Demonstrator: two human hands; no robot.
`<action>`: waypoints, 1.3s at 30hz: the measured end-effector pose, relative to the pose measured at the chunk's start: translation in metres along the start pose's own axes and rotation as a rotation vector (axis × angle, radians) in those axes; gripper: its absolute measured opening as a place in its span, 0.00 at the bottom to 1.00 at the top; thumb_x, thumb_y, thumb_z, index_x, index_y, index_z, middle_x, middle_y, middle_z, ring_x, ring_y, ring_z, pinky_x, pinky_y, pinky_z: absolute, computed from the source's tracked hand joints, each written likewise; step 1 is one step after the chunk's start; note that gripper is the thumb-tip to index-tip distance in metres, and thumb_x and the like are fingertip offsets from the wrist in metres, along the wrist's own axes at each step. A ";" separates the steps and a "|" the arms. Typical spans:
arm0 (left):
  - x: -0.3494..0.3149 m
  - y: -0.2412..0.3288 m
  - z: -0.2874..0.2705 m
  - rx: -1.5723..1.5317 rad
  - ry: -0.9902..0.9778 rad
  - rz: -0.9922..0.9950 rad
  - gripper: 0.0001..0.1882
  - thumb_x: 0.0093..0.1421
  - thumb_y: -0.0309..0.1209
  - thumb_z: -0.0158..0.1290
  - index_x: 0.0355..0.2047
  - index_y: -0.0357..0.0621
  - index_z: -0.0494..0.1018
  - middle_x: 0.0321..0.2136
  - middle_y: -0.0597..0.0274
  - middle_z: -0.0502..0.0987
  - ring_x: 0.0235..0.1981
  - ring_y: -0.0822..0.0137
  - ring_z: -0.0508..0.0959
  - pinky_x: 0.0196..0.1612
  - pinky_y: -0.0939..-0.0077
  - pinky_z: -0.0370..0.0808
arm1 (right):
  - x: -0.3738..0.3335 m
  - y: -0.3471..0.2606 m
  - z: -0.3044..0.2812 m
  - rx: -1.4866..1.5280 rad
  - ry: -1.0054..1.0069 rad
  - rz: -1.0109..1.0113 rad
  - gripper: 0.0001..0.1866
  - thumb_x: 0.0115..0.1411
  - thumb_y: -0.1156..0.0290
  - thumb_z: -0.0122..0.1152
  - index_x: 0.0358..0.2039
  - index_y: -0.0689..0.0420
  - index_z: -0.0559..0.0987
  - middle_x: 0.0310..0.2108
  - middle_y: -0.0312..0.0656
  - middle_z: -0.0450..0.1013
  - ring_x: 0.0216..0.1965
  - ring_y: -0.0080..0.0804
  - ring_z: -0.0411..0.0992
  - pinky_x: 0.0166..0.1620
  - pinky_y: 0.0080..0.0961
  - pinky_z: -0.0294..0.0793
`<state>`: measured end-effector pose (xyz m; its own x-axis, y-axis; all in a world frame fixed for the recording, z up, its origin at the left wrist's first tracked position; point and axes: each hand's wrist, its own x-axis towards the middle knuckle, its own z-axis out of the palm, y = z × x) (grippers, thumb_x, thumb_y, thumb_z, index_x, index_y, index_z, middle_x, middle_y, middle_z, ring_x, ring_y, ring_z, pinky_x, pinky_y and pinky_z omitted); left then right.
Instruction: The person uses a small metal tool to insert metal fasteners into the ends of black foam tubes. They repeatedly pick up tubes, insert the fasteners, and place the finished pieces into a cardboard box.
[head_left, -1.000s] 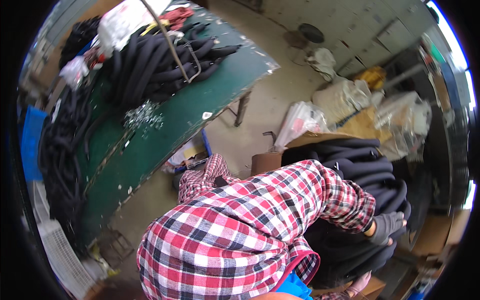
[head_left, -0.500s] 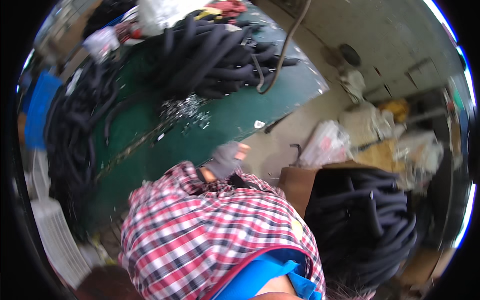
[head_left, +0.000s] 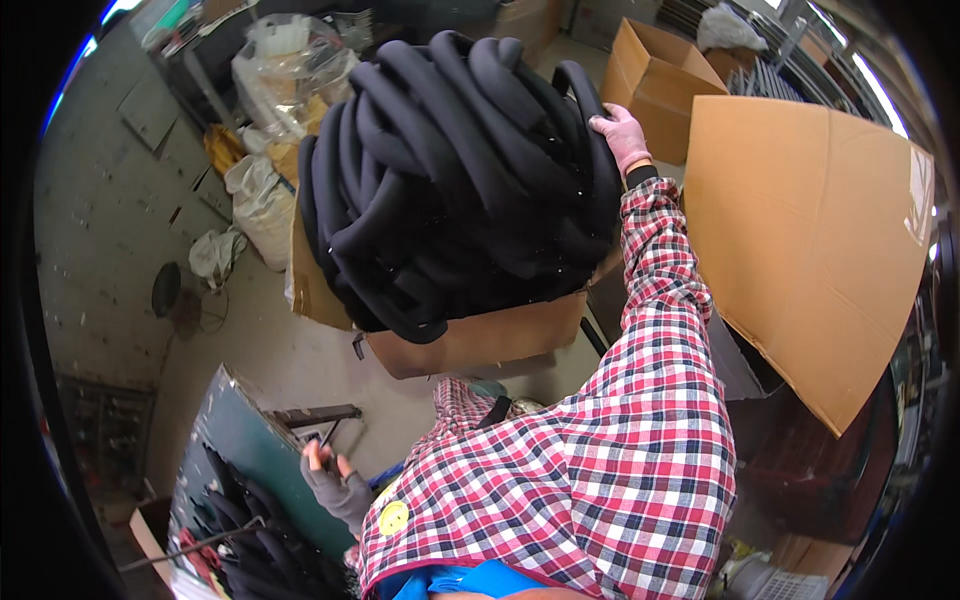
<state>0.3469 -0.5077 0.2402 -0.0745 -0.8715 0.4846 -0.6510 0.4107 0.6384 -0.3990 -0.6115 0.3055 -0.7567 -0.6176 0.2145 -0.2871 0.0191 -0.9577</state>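
A big heap of black foam tubes, looped and piled high, fills a cardboard box in front of me. My right hand, in a pink glove, reaches far out and is closed round a tube at the heap's right side. Low on the left, my left hand wears a grey glove with bare fingertips. Its fingers are curled round something small and dark that I cannot make out. It is beside the edge of a green table, on which more black tubes lie.
A large cardboard sheet or flap stands to the right, with an open carton behind it. White sacks and clear plastic bags lie at the far left. A metal bracket juts from the table.
My view has swung right, from the green table to the box of tubes. My right hand, unseen before, now grips a tube. My left hand shows at the lower left.
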 end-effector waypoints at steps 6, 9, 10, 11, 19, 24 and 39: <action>0.204 0.166 0.098 0.016 -0.177 0.519 0.36 0.59 0.30 0.62 0.66 0.39 0.64 0.68 0.45 0.61 0.67 0.44 0.64 0.69 0.54 0.59 | -0.036 -0.082 -0.067 0.196 0.023 0.014 0.28 0.62 0.76 0.63 0.62 0.69 0.70 0.48 0.45 0.77 0.46 0.27 0.75 0.52 0.20 0.76; 0.281 0.194 0.148 -0.058 -0.174 0.776 0.34 0.63 0.41 0.59 0.66 0.39 0.65 0.68 0.44 0.60 0.68 0.44 0.61 0.70 0.54 0.56 | -0.048 -0.086 -0.083 0.082 0.011 -0.009 0.28 0.61 0.73 0.64 0.61 0.69 0.71 0.49 0.46 0.77 0.47 0.29 0.76 0.52 0.22 0.76; 0.298 0.204 0.157 -0.046 -0.162 0.810 0.34 0.65 0.45 0.57 0.65 0.39 0.66 0.68 0.44 0.60 0.69 0.44 0.60 0.70 0.53 0.55 | -0.047 -0.088 -0.078 0.053 -0.015 -0.034 0.28 0.61 0.73 0.65 0.61 0.69 0.71 0.49 0.46 0.77 0.47 0.30 0.76 0.52 0.22 0.76; 0.313 0.213 0.177 -0.081 -0.185 0.824 0.34 0.66 0.49 0.55 0.64 0.39 0.68 0.69 0.44 0.59 0.70 0.46 0.58 0.71 0.53 0.53 | -0.036 -0.064 -0.077 0.035 -0.061 -0.025 0.29 0.60 0.72 0.65 0.61 0.69 0.72 0.51 0.49 0.77 0.50 0.34 0.76 0.55 0.25 0.75; 0.330 0.241 0.226 0.032 -0.323 0.805 0.24 0.66 0.45 0.53 0.59 0.48 0.76 0.66 0.52 0.67 0.72 0.46 0.57 0.72 0.52 0.50 | -0.069 0.017 0.016 -0.638 0.016 0.131 0.29 0.59 0.62 0.63 0.58 0.63 0.74 0.51 0.63 0.75 0.54 0.59 0.73 0.58 0.43 0.73; 0.319 0.226 0.216 -0.044 -0.329 0.773 0.26 0.59 0.39 0.60 0.58 0.50 0.76 0.66 0.53 0.66 0.71 0.44 0.57 0.71 0.50 0.53 | -0.089 0.021 0.031 -0.870 -0.008 0.090 0.29 0.60 0.59 0.66 0.58 0.58 0.74 0.52 0.54 0.76 0.53 0.54 0.74 0.56 0.42 0.74; 0.153 0.078 0.138 -0.514 0.062 0.700 0.23 0.56 0.37 0.64 0.51 0.46 0.74 0.50 0.52 0.75 0.46 0.47 0.77 0.47 0.55 0.76 | -0.250 -0.194 0.160 1.180 -1.665 -0.412 0.16 0.66 0.63 0.47 0.44 0.62 0.76 0.44 0.48 0.78 0.49 0.47 0.74 0.53 0.42 0.72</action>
<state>0.1807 -0.6463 0.2817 -0.2788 -0.3637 0.8888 -0.0480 0.9296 0.3653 -0.0596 -0.5868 0.4071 0.5631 -0.4269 0.7075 0.6758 -0.2548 -0.6916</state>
